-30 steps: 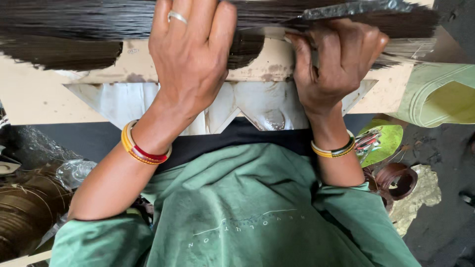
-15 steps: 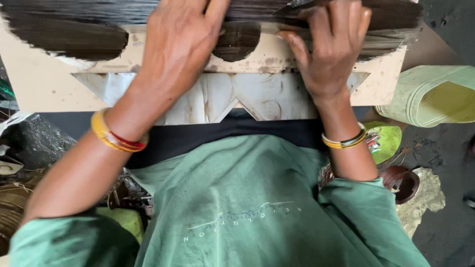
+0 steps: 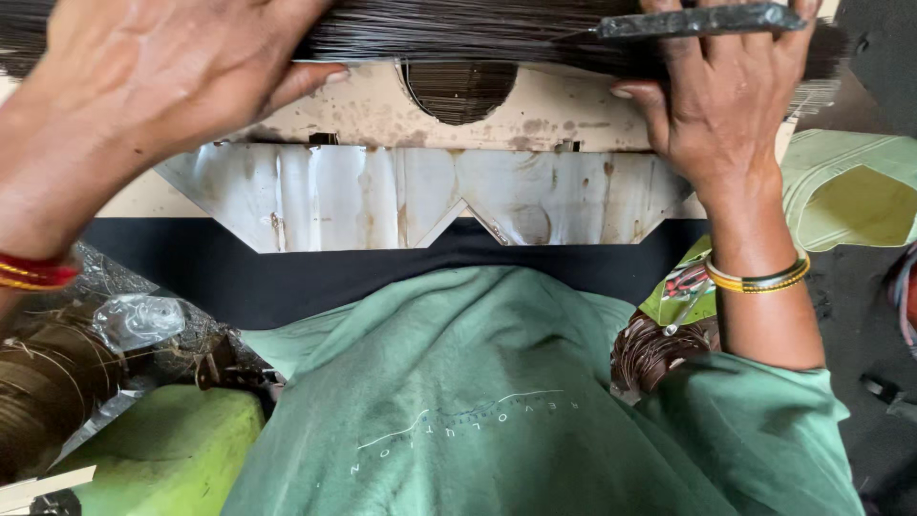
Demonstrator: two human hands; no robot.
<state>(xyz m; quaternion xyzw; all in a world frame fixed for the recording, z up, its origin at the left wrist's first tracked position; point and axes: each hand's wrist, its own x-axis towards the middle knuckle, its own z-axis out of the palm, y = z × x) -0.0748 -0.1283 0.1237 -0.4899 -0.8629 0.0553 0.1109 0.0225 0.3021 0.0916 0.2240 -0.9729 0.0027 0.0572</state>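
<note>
We press our left hand flat, fingers released, on the dark fibre bundle lying across the board. Our right hand, at the bundle's right end, keeps its grip clenched around a metal blade.

We press our left hand flat on a layer of dark thin fibres stretched across a stained pale board. Our right hand grips the fibres together with a flat grey metal blade. A creased metal plate lies below the board, above our green shirt.
</note>
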